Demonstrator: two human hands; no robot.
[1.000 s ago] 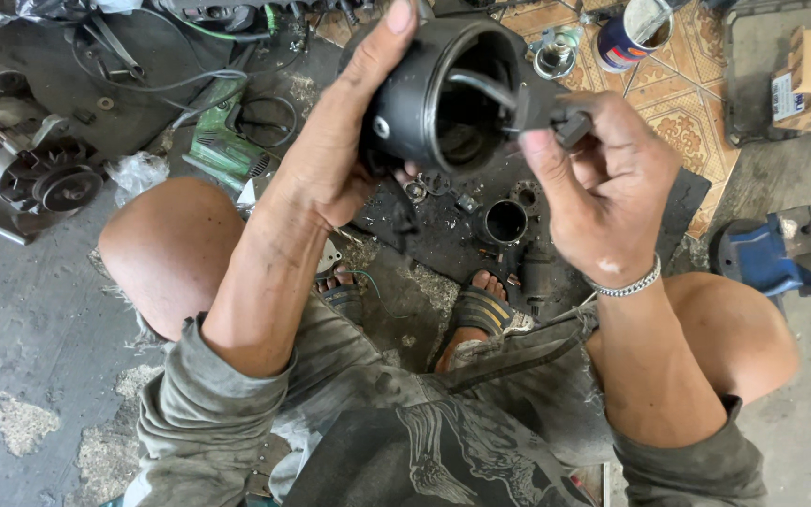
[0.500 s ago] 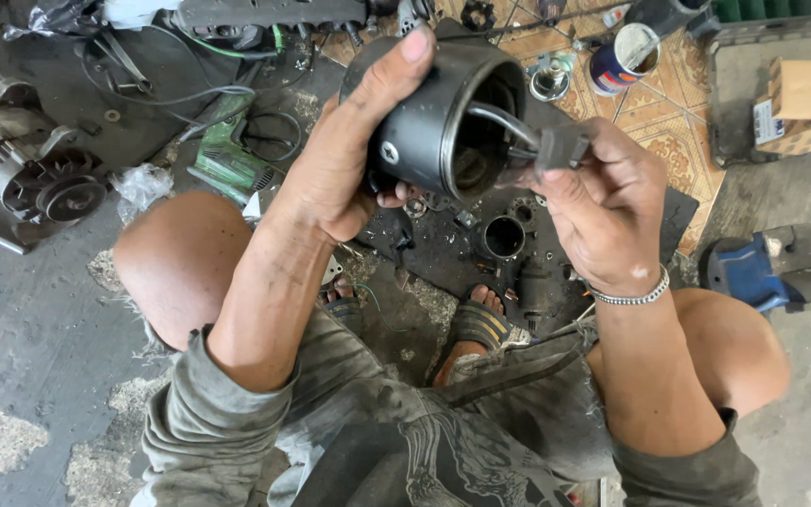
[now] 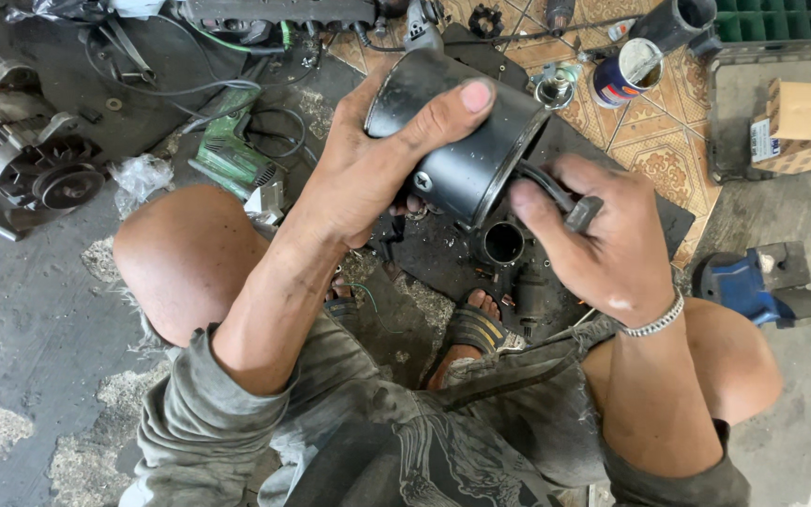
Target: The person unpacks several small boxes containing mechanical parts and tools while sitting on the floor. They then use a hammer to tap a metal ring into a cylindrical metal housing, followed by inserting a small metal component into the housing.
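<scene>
Two hands on a black motor housing

The left hand (image 3: 368, 174) grips the black cylinder housing (image 3: 462, 141) steady (tilted sideways), so the right hand (image 3: 603, 244) can pinch its cable plug (image 3: 582, 214).

The left hand (image 3: 368, 178) grips a black metal cylinder (image 3: 457, 141) tilted on its side above the knees, while the right hand (image 3: 603, 244) pinches a dark cable (image 3: 548, 183) at its open end, over a greasy floor strewn with a green power tool (image 3: 232, 155) and a tin can (image 3: 623, 73).
</scene>
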